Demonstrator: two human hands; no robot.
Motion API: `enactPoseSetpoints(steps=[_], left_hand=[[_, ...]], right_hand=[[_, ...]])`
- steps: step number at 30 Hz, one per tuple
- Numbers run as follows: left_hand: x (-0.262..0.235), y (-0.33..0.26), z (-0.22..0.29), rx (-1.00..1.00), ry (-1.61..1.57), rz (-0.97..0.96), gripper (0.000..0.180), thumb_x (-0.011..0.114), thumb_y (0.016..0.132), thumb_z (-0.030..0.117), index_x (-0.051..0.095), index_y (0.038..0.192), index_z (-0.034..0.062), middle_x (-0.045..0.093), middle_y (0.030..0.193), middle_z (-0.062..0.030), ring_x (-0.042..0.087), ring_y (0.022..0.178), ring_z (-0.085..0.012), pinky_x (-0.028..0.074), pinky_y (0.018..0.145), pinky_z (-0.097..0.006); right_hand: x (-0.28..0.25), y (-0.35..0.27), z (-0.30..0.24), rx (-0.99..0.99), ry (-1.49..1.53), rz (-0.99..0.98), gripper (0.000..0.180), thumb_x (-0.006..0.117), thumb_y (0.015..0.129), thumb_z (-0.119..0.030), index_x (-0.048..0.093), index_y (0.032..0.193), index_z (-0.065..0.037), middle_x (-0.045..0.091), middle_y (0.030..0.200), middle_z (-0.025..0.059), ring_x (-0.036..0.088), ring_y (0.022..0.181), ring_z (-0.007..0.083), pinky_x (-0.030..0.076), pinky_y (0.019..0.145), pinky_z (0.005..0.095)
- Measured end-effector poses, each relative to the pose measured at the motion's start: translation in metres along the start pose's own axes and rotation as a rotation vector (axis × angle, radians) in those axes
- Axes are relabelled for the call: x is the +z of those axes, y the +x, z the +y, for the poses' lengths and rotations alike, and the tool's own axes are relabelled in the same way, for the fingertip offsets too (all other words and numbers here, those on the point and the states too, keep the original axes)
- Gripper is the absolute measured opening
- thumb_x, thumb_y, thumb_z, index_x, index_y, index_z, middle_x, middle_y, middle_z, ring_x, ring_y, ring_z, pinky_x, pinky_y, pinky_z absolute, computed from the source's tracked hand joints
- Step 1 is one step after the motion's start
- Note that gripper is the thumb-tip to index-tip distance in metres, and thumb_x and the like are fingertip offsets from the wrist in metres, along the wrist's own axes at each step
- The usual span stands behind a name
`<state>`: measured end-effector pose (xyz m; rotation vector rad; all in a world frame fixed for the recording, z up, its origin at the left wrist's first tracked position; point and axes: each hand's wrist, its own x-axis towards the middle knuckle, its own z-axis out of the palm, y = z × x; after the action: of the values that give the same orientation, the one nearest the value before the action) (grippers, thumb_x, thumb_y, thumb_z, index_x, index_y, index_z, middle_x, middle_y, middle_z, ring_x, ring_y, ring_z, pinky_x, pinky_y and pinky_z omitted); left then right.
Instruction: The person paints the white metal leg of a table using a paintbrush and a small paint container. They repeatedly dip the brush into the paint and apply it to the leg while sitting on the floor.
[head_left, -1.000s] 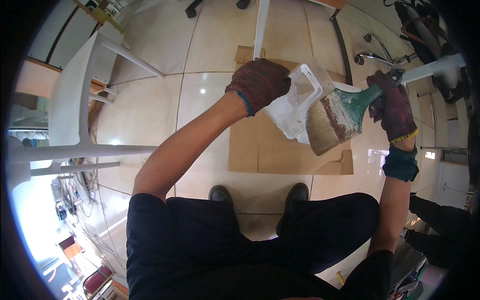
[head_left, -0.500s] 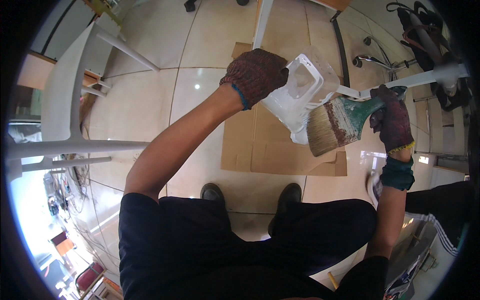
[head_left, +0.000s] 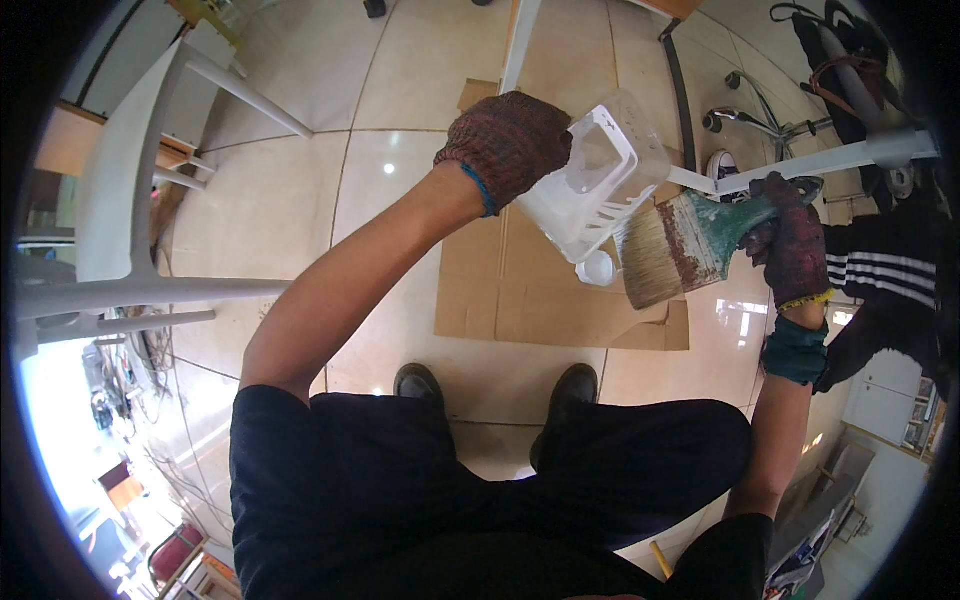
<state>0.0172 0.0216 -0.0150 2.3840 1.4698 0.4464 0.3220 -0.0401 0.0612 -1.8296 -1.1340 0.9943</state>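
My left hand [head_left: 507, 140], in a dark red knitted glove, is closed on the rim of a translucent white plastic container [head_left: 575, 215]. The container is tilted, with a cut-out opening and white stuff, seemingly paint, on its walls. At its lower end shows a round white neck or cap [head_left: 597, 268]. My right hand [head_left: 795, 240], gloved too, grips the green handle of a wide paintbrush [head_left: 690, 245]. Its pale bristles point left, close beside the container; whether they touch it I cannot tell. Glove and container hide my left fingertips.
Flattened cardboard [head_left: 540, 310] lies on the tiled floor below the container. A white metal bar [head_left: 830, 168] runs behind my right hand. To the left stands a white chair [head_left: 130, 190]. A person in black trousers with white stripes [head_left: 885, 275] is at the right.
The container has turned slightly, showing more of its slotted side and the round end. The brush has shifted a little right. The person in striped trousers has moved farther forward on the right.
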Motion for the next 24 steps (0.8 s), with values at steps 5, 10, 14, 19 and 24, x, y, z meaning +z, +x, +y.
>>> enactPoseSetpoints(steps=[5,10,14,19,24], left_hand=[[0.011,0.0,-0.009,0.057,0.015,0.044,0.027,0.052,0.085,0.03,0.068,0.086,0.009,0.066,0.079,-0.0155,0.064,0.074,-0.0348,0.052,0.07,-0.043],[0.01,0.001,-0.005,0.004,0.05,-0.003,0.025,0.052,0.085,0.029,0.067,0.082,0.0085,0.065,0.079,-0.0141,0.064,0.076,-0.0332,0.053,0.07,-0.043],[0.022,0.004,-0.013,0.063,0.096,0.065,0.017,0.056,0.082,0.024,0.067,0.08,0.0099,0.066,0.082,-0.0115,0.065,0.076,-0.032,0.054,0.068,-0.042],[0.04,0.007,-0.027,0.232,0.242,0.151,0.008,0.063,0.075,0.014,0.067,0.082,0.0141,0.065,0.084,-0.0069,0.066,0.077,-0.0293,0.056,0.065,-0.039],[0.028,0.003,-0.017,0.31,0.356,0.164,0.008,0.063,0.075,0.013,0.067,0.082,0.0133,0.064,0.083,-0.0072,0.066,0.077,-0.0292,0.056,0.065,-0.039]], right_hand=[[0.005,-0.009,-0.014,-0.076,0.019,-0.003,0.039,0.059,0.087,-0.042,0.063,0.095,-0.004,0.057,0.062,0.0042,0.055,0.049,0.0116,0.041,0.041,0.0223],[0.016,-0.028,-0.021,-0.264,0.037,-0.045,0.042,0.063,0.085,-0.04,0.062,0.102,-0.001,0.061,0.073,0.0061,0.057,0.053,0.0122,0.043,0.044,0.0231],[0.026,-0.049,-0.03,-0.353,-0.036,-0.252,0.039,0.066,0.086,-0.034,0.061,0.108,-0.003,0.064,0.086,0.0058,0.059,0.063,0.0103,0.046,0.049,0.0233],[0.048,-0.064,-0.034,-0.434,0.009,-0.45,0.019,0.069,0.083,-0.01,0.064,0.1,-0.002,0.067,0.091,0.0062,0.061,0.072,0.0111,0.049,0.063,0.0236],[0.05,-0.063,-0.033,-0.504,-0.118,-0.478,0.015,0.067,0.082,-0.007,0.065,0.095,-0.001,0.067,0.091,0.0078,0.062,0.079,0.013,0.051,0.07,0.0272]])
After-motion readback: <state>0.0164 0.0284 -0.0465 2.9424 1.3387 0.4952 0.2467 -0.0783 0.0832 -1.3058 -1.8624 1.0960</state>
